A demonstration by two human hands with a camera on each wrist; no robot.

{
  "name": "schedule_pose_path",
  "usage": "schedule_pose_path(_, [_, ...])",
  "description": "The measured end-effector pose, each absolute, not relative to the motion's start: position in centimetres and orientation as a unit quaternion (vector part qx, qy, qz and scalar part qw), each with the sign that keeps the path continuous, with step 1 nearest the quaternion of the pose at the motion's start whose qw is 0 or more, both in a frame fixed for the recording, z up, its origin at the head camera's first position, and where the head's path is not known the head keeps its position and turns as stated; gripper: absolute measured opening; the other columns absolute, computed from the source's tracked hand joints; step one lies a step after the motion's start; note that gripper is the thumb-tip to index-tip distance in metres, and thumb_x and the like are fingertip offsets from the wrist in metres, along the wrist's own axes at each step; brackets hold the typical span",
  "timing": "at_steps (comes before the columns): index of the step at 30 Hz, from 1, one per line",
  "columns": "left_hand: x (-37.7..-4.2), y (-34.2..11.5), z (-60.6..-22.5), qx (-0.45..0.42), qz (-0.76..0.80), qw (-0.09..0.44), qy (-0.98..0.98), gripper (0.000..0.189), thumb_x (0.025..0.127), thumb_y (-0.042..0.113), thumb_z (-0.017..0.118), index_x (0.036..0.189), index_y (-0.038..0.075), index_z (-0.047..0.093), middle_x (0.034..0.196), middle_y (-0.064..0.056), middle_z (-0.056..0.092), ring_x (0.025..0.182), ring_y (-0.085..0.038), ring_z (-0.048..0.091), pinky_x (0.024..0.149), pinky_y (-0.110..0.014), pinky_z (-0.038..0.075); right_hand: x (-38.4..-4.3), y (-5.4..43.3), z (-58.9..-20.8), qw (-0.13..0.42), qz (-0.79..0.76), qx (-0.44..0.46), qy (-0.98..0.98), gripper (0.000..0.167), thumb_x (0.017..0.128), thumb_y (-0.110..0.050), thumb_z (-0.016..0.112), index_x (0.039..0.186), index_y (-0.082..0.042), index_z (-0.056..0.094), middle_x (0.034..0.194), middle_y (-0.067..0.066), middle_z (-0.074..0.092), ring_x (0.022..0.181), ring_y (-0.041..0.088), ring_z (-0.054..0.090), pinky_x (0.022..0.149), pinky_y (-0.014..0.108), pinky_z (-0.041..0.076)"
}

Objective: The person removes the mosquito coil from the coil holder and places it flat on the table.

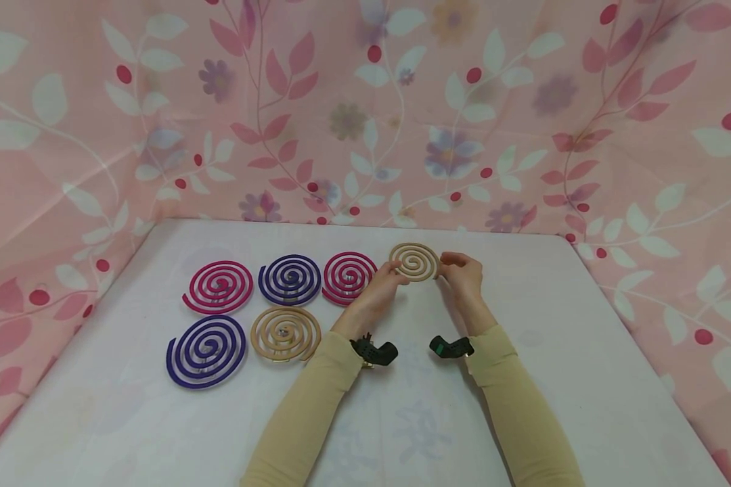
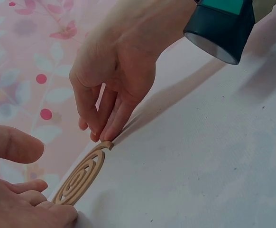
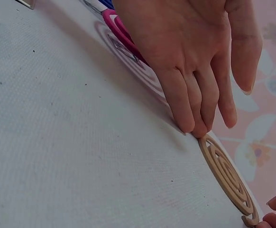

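Note:
A tan spiral mosquito coil [image 1: 413, 262] lies between the two hands, near the far side of the table. My left hand [image 1: 379, 294] touches its left edge with fairly straight fingers; in the left wrist view the left thumb [image 2: 14, 145] stands clear of it. My right hand [image 1: 464, 281] has its fingertips against the coil's opposite edge, by the outer end of the spiral [image 2: 108, 145]. No pinch shows there, and a gap separates thumb and fingers in the right wrist view. Whether the coil rests fully on the cloth, I cannot tell.
Left of the hands, more coils sit on small metal stands: a pink one [image 1: 341, 297] beside the left hand, a purple one [image 1: 290, 279], another pink one [image 1: 219, 287], a purple one [image 1: 207, 352] and a tan one [image 1: 286, 335]. White cloth [image 1: 585, 379] covers the table. Floral fabric [image 1: 365, 135] hangs behind.

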State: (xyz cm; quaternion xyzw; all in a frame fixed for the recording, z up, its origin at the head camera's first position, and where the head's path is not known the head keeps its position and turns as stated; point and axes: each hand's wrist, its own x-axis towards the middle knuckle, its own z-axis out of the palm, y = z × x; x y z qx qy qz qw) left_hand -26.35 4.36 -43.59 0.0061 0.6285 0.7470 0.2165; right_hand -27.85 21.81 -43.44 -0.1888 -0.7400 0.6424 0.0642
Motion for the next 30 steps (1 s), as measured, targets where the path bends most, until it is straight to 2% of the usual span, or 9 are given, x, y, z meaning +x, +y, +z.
schedule_pose_path(4, [-26.2,4.3,-43.6,0.010,0.744,0.212,0.634,0.059,0.097,0.005,0.050,0.151,0.000,0.029,0.166,-0.017,0.014,0.155,-0.027,0.010,0.126,-0.045,0.011,-27.8,21.9,-43.5,0.069,0.634,-0.186,-0.748,0.043,0.082,0.009,0.066,0.125,0.006,0.064,0.124,0.022,0.064,0.096,0.015,0.056,0.083,0.025,0.055])
schedule_pose_path(8, [-26.1,4.3,-43.4,0.015,0.736,0.207,0.644,0.060,0.097,0.006,0.051,0.153,0.000,0.028,0.166,-0.018,0.014,0.155,-0.028,0.010,0.126,-0.046,0.012,-27.8,22.2,-43.4,0.080,0.623,-0.182,-0.757,0.045,0.080,0.009,0.064,0.125,0.004,0.065,0.126,0.022,0.064,0.097,0.014,0.056,0.076,0.017,0.049])
schedule_pose_path(16, [-25.2,3.8,-42.8,0.026,0.705,0.212,0.676,0.061,0.098,0.011,0.054,0.154,0.006,0.033,0.166,-0.014,0.016,0.155,-0.027,0.011,0.125,-0.047,0.015,-27.1,21.3,-42.3,0.072,0.656,-0.153,-0.736,0.044,0.085,0.008,0.061,0.128,0.005,0.062,0.132,0.023,0.060,0.108,0.018,0.057,0.084,0.020,0.050])
schedule_pose_path(23, [-23.2,2.0,-41.1,0.068,0.672,0.178,0.715,0.063,0.095,0.013,0.058,0.154,0.007,0.035,0.164,-0.016,0.025,0.153,-0.029,0.020,0.124,-0.045,0.021,-26.1,19.9,-40.6,0.066,0.695,-0.104,-0.708,0.043,0.088,0.009,0.060,0.131,0.006,0.059,0.133,0.023,0.058,0.124,0.032,0.057,0.083,0.016,0.052])
schedule_pose_path(27, [-22.0,0.5,-40.5,0.080,0.671,0.151,0.722,0.060,0.095,0.011,0.057,0.152,0.006,0.038,0.160,-0.021,0.031,0.150,-0.032,0.026,0.122,-0.046,0.025,-25.4,19.3,-39.8,0.047,0.695,-0.081,-0.712,0.044,0.089,0.008,0.062,0.132,0.004,0.059,0.134,0.022,0.059,0.122,0.028,0.058,0.082,0.017,0.052])
schedule_pose_path(30, [-21.3,-0.6,-40.3,0.086,0.677,0.133,0.718,0.058,0.096,0.007,0.056,0.151,0.005,0.039,0.159,-0.021,0.034,0.149,-0.031,0.029,0.121,-0.046,0.027,-24.9,19.0,-39.3,0.039,0.695,-0.066,-0.715,0.045,0.089,0.007,0.063,0.133,0.003,0.059,0.128,0.016,0.063,0.112,0.018,0.064,0.084,0.017,0.053])
